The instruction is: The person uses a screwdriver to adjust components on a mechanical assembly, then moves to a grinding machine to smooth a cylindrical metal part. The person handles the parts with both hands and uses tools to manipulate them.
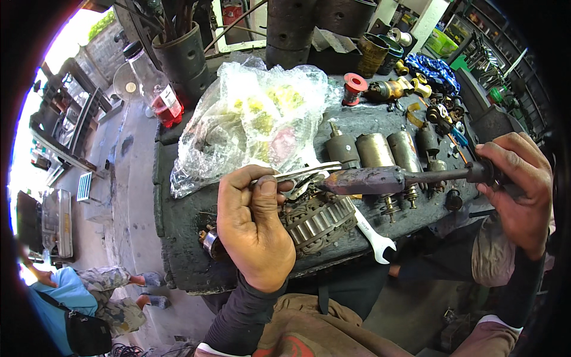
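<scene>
Crinkled plastic bag (pixel 262 113) holds yellowish parts; left hand (pixel 253 223) grips pliers (pixel 297 175), right hand (pixel 517 184) hammer (pixel 392 178).

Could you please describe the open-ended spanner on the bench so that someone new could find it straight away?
Start at the dark workbench and find the ribbed round motor part beside the left hand. The spanner lies just right of that part, at the front edge, its forked jaw toward the person. It is the only flat, bright silver tool there; the neighbouring cylinders are dull and upright.
</scene>
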A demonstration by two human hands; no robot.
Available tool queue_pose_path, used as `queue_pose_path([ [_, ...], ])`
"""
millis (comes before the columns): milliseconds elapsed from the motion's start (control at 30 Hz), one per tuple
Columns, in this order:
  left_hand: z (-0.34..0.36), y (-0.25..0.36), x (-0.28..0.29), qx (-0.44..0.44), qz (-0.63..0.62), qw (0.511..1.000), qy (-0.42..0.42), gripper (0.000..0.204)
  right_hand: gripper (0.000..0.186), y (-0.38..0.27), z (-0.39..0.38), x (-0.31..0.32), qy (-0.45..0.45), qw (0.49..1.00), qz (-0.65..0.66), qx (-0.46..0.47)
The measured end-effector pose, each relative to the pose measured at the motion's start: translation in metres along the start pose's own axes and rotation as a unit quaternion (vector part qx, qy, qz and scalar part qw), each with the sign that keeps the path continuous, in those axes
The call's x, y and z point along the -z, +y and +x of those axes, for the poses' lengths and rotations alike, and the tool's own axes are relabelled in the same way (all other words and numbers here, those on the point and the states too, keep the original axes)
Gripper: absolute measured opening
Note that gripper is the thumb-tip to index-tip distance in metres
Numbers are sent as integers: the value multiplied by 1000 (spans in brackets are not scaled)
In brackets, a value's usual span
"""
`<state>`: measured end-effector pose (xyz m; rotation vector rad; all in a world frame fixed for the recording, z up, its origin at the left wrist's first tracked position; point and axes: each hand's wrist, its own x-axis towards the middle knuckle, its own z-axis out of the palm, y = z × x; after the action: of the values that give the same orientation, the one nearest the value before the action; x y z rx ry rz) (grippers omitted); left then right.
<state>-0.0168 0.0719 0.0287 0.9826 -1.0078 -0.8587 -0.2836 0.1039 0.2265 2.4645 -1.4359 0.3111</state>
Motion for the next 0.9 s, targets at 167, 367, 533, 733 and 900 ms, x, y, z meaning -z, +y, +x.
queue_pose_path([
  [167, -1, -1, -2, -9, -8, 1000, -1, 11, 51, 0, 4, -3, -1, 1000, -14, 12],
  [367, 0, 0, -1, -7, -11, 1000, -2, 11, 51, -2, 7, -5, -1, 1000, -14, 22],
  [533, 0, 0, 0, -1, -11, 1000, -2, 11, 52, -3, 7, -6, -2, 1000, -16, 21],
  [733, 0, -2, 2, -2, -13, 1000, -1, 11, 52, -2, 9, -5, 4, 998, -38, 47],
  [900, 1, -5, 6, -27, 27, 999, 1, 12, 52, -1, 10, -3, -5, 998, -48, 50],
])
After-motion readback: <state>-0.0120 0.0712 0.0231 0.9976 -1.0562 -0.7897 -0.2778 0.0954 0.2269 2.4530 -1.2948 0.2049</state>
